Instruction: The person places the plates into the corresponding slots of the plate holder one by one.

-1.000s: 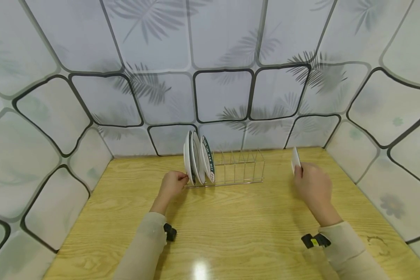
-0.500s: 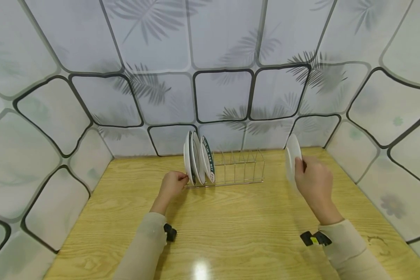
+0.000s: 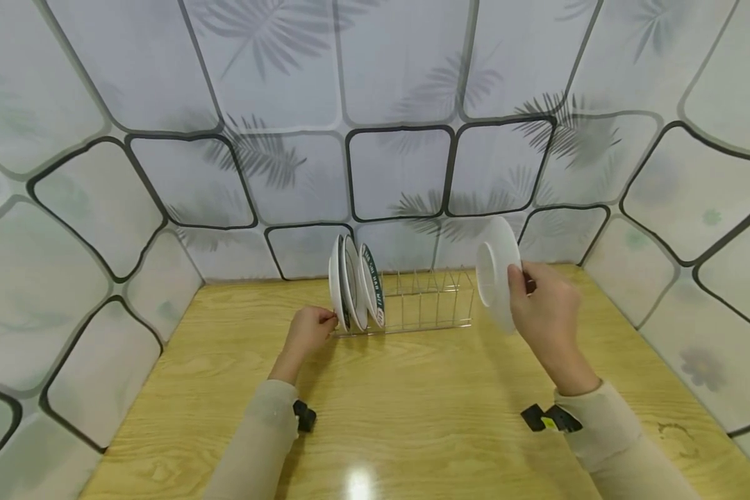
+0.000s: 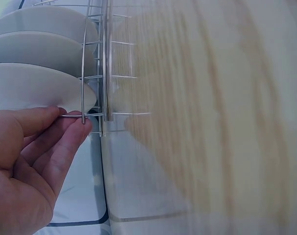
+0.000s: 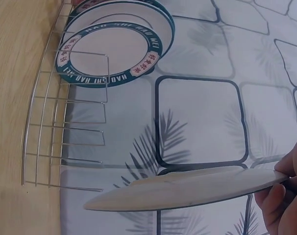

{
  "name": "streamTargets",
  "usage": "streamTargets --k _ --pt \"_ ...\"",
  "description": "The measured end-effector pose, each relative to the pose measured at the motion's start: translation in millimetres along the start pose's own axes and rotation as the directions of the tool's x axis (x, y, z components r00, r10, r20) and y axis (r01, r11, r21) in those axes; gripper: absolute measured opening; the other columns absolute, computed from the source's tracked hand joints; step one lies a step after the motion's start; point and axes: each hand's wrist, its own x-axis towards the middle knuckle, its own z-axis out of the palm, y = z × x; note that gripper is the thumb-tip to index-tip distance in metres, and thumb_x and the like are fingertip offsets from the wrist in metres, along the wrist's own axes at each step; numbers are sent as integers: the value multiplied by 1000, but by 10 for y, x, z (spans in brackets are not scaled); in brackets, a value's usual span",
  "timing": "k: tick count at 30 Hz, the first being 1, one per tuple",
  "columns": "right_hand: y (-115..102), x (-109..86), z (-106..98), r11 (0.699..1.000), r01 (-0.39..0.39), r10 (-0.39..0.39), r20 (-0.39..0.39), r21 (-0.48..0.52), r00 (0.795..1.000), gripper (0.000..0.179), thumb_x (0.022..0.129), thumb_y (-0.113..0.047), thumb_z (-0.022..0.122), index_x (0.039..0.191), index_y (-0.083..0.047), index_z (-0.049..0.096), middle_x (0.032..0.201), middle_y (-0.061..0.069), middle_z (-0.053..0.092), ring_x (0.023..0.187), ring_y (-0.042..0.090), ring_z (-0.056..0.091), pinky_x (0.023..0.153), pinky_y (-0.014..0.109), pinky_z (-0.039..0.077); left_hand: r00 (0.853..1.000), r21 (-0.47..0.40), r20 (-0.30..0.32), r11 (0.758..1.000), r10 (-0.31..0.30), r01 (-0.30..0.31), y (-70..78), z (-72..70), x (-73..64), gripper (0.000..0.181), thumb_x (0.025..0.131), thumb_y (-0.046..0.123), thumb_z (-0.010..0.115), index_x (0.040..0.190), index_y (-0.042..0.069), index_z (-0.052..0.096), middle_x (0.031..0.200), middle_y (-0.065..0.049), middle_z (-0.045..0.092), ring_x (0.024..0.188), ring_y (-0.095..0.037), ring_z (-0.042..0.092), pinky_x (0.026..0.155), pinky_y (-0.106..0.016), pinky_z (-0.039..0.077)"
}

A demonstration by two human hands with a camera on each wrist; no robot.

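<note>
A wire dish rack (image 3: 428, 326) stands near the back of the wooden table. Three plates (image 3: 354, 285) are upright in its left end; the rightmost has a green rim with lettering. My left hand (image 3: 309, 330) pinches the wire at the rack's left end, as the left wrist view shows with the fingers (image 4: 72, 134) on the wire beside a white plate (image 4: 36, 85). To the right of the rack, my right hand (image 3: 546, 312) grips the edge of a white plate (image 3: 500, 267), holding it raised and nearly upright, its underside facing left.
The rack's right-hand slots (image 5: 80, 132) hold no plates. Patterned cloth walls (image 3: 400, 173) close off the back and both sides of the wooden table (image 3: 412, 410). A dark wrist strap (image 3: 553, 419) is on the right sleeve.
My right hand has brought the plate left, toward the rack, and turned it so more of its underside shows. The left hand keeps its place on the rack.
</note>
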Motion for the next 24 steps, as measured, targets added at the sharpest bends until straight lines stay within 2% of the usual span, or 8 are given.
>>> streamTargets --k 6,17,24 --pt "-95 27 74 998 33 -32 -15 49 999 14 88 -4 70 77 4 68 71 18 68 58 32 65 51 46 50 1000 -46 -8 999 -20 20 -11 4 -20 13 90 6 66 85 -1 77 68 -7 69 56 -9 55 51 -25 45" --pt "-257 29 276 993 37 -34 -28 109 999 10 88 -4 70 84 5 72 73 17 68 58 28 65 51 42 50 1000 -46 -8 999 -16 16 -43 -10 -17 16 92 7 65 84 -1 77 66 -7 67 55 -11 54 51 -26 45" --pt "-332 29 356 992 61 -55 -51 114 997 11 89 -3 69 82 4 70 71 16 67 59 28 65 50 42 51 999 -54 3 997 -49 50 -52 -9 -28 13 92 7 66 92 1 78 78 -9 72 61 -12 62 57 -29 52"
